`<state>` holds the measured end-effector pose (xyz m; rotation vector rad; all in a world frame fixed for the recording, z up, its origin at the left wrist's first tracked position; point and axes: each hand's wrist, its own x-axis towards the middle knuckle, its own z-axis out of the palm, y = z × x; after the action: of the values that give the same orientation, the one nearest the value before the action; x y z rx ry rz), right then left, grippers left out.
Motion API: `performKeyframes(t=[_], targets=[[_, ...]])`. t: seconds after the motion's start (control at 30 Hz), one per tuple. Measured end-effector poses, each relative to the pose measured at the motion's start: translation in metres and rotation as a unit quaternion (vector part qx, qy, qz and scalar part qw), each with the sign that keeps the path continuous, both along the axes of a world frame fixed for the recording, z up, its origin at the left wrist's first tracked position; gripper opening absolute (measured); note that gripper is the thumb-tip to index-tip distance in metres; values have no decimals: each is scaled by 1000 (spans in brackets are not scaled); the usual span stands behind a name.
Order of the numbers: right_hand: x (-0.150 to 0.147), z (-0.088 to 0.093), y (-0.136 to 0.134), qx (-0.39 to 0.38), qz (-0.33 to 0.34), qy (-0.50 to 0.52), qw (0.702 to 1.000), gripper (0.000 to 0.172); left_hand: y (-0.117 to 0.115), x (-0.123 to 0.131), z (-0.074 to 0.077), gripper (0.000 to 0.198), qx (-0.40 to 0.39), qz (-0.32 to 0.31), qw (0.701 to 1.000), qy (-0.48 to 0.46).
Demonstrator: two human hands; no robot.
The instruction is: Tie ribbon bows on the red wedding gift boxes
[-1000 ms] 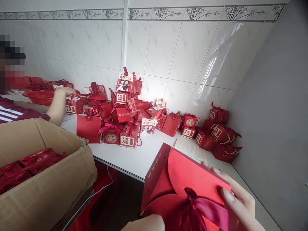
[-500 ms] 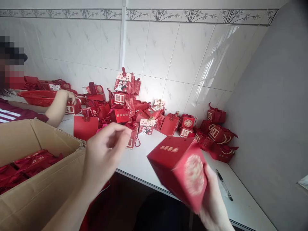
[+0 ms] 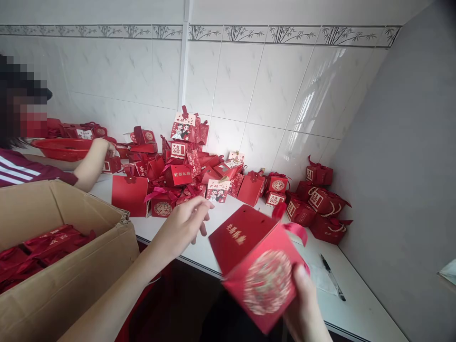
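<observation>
My right hand point(image 3: 306, 304) grips a red gift box point(image 3: 254, 266) from below; the box has gold characters on one face, a round gold pattern on another and a pink ribbon at its top. It hangs tilted over the front edge of the white table point(image 3: 221, 223). My left hand point(image 3: 185, 221) reaches forward over the table edge, fingers loosely apart and holding nothing, close to the pile of red gift boxes point(image 3: 185, 166) stacked against the tiled wall.
An open cardboard carton point(image 3: 67, 266) holding flat red boxes stands at my left. Another person's arm point(image 3: 89, 164) rests by a red basin point(image 3: 60, 148). More red boxes point(image 3: 317, 199) sit at right. A pen point(image 3: 332, 277) and paper lie near the grey wall.
My right hand has turned the box so its patterned face points down toward me. My left hand, off the box since a second ago, has stretched forward to the pile.
</observation>
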<state>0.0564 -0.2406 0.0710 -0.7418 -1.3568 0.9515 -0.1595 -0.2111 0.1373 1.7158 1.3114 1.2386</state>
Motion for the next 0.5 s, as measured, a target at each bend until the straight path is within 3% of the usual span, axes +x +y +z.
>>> performKeyframes(t=[0.07, 0.13, 0.2, 0.37, 0.5], targets=[[9, 0, 1, 101, -82, -81, 988, 59, 1, -2, 0, 31, 35, -10, 998, -41], [15, 3, 2, 190, -154, -162, 956, 69, -2, 1, 0, 32, 76, -29, 996, -42], [19, 7, 3, 239, -198, -217, 925, 69, -10, 7, 1, 32, 112, -42, 993, -15], [19, 9, 2, 294, -229, -282, 884, 73, -25, 25, -1, 27, 196, -76, 976, 48], [16, 6, 1, 313, -231, -310, 867, 75, -25, 34, -4, 19, 288, -46, 953, 77]])
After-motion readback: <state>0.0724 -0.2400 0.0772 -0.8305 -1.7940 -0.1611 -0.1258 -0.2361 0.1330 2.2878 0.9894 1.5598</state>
